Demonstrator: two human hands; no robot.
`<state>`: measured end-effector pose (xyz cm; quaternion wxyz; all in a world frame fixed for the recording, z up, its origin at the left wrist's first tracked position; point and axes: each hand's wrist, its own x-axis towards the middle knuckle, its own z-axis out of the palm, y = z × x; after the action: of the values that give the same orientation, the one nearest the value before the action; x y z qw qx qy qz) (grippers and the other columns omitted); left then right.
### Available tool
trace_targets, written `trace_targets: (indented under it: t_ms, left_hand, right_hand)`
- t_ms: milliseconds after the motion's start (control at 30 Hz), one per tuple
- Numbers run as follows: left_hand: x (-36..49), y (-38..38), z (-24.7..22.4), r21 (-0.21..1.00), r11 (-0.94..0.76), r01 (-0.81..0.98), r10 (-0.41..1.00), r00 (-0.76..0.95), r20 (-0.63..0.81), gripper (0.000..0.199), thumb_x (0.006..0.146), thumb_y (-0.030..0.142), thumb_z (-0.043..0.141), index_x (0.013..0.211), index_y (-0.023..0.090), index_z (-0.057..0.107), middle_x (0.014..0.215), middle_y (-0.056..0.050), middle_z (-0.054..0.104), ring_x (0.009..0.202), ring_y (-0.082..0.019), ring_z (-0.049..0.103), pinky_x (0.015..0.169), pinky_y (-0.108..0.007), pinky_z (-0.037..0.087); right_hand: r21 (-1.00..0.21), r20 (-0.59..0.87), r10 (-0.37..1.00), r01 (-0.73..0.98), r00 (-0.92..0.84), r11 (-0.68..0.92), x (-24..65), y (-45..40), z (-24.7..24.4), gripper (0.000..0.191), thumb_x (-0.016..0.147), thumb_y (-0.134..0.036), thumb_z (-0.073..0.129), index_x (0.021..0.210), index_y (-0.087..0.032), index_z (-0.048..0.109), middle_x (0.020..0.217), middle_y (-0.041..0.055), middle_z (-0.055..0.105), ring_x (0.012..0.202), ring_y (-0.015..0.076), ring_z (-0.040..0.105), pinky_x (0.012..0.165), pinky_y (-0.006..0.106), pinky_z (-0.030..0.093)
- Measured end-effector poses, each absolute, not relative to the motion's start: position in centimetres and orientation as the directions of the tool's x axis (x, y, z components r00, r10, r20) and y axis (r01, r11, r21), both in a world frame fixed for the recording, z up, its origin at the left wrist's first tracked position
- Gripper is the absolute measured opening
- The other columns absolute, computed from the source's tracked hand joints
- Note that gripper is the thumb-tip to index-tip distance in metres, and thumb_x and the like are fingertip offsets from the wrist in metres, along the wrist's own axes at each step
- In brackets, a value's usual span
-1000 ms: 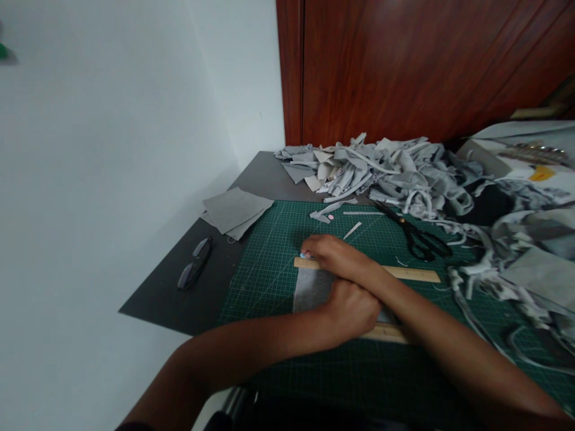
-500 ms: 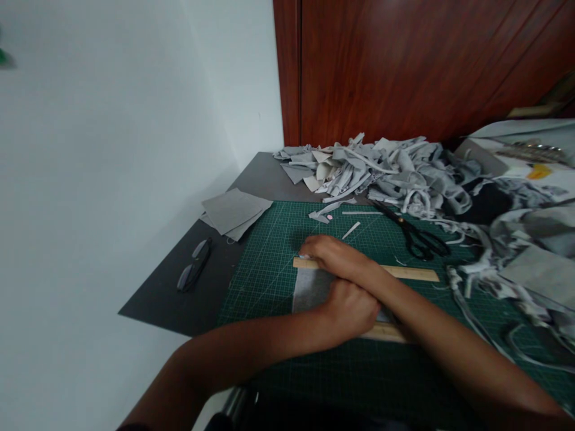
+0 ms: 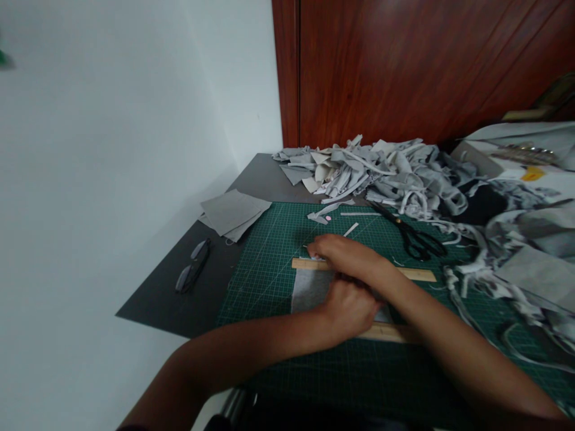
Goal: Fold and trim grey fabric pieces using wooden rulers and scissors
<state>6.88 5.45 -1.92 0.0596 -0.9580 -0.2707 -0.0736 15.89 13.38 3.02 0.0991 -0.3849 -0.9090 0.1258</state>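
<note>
A piece of grey cloth [image 3: 309, 290] lies flat on a green cutting mat [image 3: 258, 293]. One wooden ruler [image 3: 417, 275] crosses its far edge and a second wooden ruler [image 3: 389, 333] lies along the near side. My left hand [image 3: 350, 308] presses down over the cloth between the rulers, its fingertips hidden under my right forearm. Crossing above it, my right hand [image 3: 335, 247] is closed just beyond the far ruler's left part. A thin tip shows at its fingers, too small to name.
Grey cloth squares [image 3: 233, 212] and glasses [image 3: 193, 265] lie to the left. Black scissors [image 3: 411, 233] and narrow offcuts [image 3: 350, 229] are beyond my hands. A heap of scraps [image 3: 372, 170] runs along the back, and more cloth [image 3: 539, 275] covers the right side.
My right hand has shifted slightly right and away from the far ruler's left end. The left hand, cloth and rulers stay nearly where they were.
</note>
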Motion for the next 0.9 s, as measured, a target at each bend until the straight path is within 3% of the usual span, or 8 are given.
trace_targets:
  t_ms: [133, 267, 467, 667, 900]
  left_hand:
    - [7.0, 5.4, -2.2, 0.008, -0.812, 0.583, 0.574, 0.796, 0.191, 0.042, 0.108, 0.040, 0.048, 0.129, 0.011, 0.070, 0.124, -0.018, 0.072, 0.109, -0.031, 0.069, 0.094, -0.047, 0.054]
    - [7.1, 5.3, -2.3, -0.013, -0.801, 0.599, 0.583, 0.784, 0.212, 0.043, 0.107, 0.042, 0.050, 0.127, 0.010, 0.070, 0.122, -0.019, 0.073, 0.112, -0.033, 0.069, 0.096, -0.049, 0.053]
    - [7.1, 5.2, -2.6, -0.035, -0.775, 0.631, 0.606, 0.758, 0.242, 0.048, 0.108, 0.047, 0.048, 0.122, 0.008, 0.071, 0.121, -0.018, 0.074, 0.113, -0.032, 0.069, 0.096, -0.047, 0.052]
    - [7.2, 5.2, -2.5, -0.018, -0.780, 0.625, 0.608, 0.765, 0.213, 0.048, 0.108, 0.048, 0.048, 0.121, 0.008, 0.072, 0.114, -0.017, 0.075, 0.108, -0.032, 0.070, 0.094, -0.046, 0.053]
    - [7.2, 5.2, -2.7, -0.045, -0.784, 0.620, 0.590, 0.765, 0.260, 0.047, 0.107, 0.046, 0.050, 0.122, 0.008, 0.072, 0.115, -0.018, 0.075, 0.109, -0.032, 0.070, 0.091, -0.046, 0.054]
  right_hand:
    - [-0.283, 0.021, 0.775, 0.739, -0.632, 0.611, 16.3, 13.0, 4.0, 0.026, 0.091, 0.000, 0.051, 0.084, -0.019, 0.068, 0.086, 0.0059, 0.068, 0.084, 0.0205, 0.059, 0.073, 0.030, 0.038]
    - [-0.255, -0.049, 0.808, 0.790, -0.587, 0.558, 16.6, 12.5, 4.7, 0.024, 0.090, -0.001, 0.054, 0.088, -0.018, 0.070, 0.089, 0.0077, 0.071, 0.085, 0.0210, 0.062, 0.071, 0.029, 0.038]
    - [-0.291, 0.008, 0.789, 0.754, -0.614, 0.589, 17.3, 12.8, 3.8, 0.032, 0.086, 0.000, 0.057, 0.106, -0.018, 0.074, 0.105, 0.0109, 0.075, 0.098, 0.0240, 0.066, 0.084, 0.031, 0.044]
    - [-0.297, 0.041, 0.773, 0.731, -0.634, 0.615, 17.2, 13.4, 2.8, 0.032, 0.085, 0.002, 0.053, 0.099, -0.018, 0.074, 0.096, 0.0086, 0.074, 0.091, 0.0221, 0.064, 0.079, 0.030, 0.042]
    - [-0.244, -0.019, 0.820, 0.798, -0.573, 0.552, 17.0, 13.2, 3.3, 0.025, 0.087, -0.003, 0.058, 0.097, -0.019, 0.074, 0.093, 0.0086, 0.074, 0.085, 0.0222, 0.063, 0.070, 0.030, 0.036]
